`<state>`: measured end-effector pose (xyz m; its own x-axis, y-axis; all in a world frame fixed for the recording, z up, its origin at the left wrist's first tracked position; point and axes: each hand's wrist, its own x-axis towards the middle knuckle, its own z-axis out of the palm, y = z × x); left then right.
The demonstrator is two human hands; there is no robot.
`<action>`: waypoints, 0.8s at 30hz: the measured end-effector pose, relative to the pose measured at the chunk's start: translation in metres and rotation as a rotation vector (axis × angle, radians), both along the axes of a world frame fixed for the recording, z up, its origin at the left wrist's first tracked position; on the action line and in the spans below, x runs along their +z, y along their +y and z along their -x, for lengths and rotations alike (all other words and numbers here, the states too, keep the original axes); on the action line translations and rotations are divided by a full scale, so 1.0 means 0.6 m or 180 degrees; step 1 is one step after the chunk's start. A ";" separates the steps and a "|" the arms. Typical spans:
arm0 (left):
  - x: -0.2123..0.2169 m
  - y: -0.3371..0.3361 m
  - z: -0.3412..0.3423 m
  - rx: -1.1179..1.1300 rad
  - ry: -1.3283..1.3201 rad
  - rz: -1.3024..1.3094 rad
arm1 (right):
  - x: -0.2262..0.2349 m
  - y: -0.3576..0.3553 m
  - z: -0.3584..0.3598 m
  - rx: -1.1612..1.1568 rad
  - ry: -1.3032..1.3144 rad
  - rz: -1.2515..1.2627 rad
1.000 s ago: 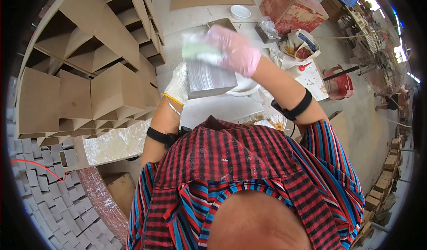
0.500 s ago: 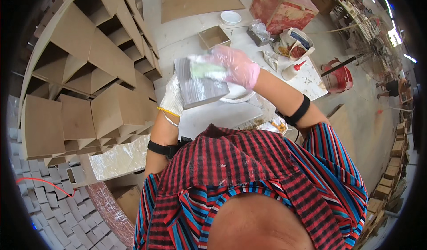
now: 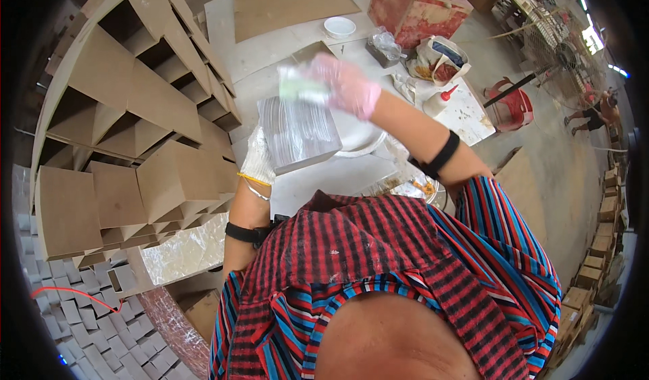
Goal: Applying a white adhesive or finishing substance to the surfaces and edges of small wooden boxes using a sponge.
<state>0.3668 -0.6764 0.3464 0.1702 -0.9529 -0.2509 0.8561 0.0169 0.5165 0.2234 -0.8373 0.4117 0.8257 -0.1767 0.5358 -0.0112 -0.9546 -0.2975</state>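
My left hand [image 3: 259, 156], in a white glove, holds a square grey board [image 3: 299, 133] from below, tilted up in front of me. Wet streaks cover the board's face. My right hand [image 3: 343, 83], in a pink glove, presses a pale green sponge [image 3: 296, 86] against the board's top edge. Under the board, a white basin [image 3: 362, 142] sits on the white worktable [image 3: 304, 184].
Stacks of brown boards [image 3: 128, 110] fill the left. On the table lie a small white bowl [image 3: 339, 26], a red box [image 3: 416, 5], a bag [image 3: 439, 59] and a white squeeze bottle with a red tip [image 3: 438, 101]. A red chair [image 3: 512, 104] stands on the right; another person [image 3: 595, 110] stands far off.
My right hand has slid the sponge across the board's upper part and blurs with motion. The board has tilted a little more toward me. My left hand keeps its grip.
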 end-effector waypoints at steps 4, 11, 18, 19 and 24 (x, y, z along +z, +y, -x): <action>0.008 0.010 0.004 0.0120 0.0178 0.0012 | 0.056 0.005 0.011 -0.0298 0.0095 -0.0948; 0.010 0.008 0.010 -0.0008 -0.0086 0.0157 | 0.000 0.023 0.021 0.0211 -0.0239 -0.0001; 0.003 -0.026 0.027 0.0118 -0.1127 -0.0366 | 0.026 0.015 0.036 0.0142 0.0162 -0.0831; -0.003 -0.041 0.028 -0.0008 -0.1150 -0.0246 | 0.036 0.041 0.049 0.0209 0.0209 -0.0095; -0.008 -0.033 0.012 -0.0368 -0.0561 0.0105 | 0.018 0.099 0.002 0.0716 0.0334 0.0208</action>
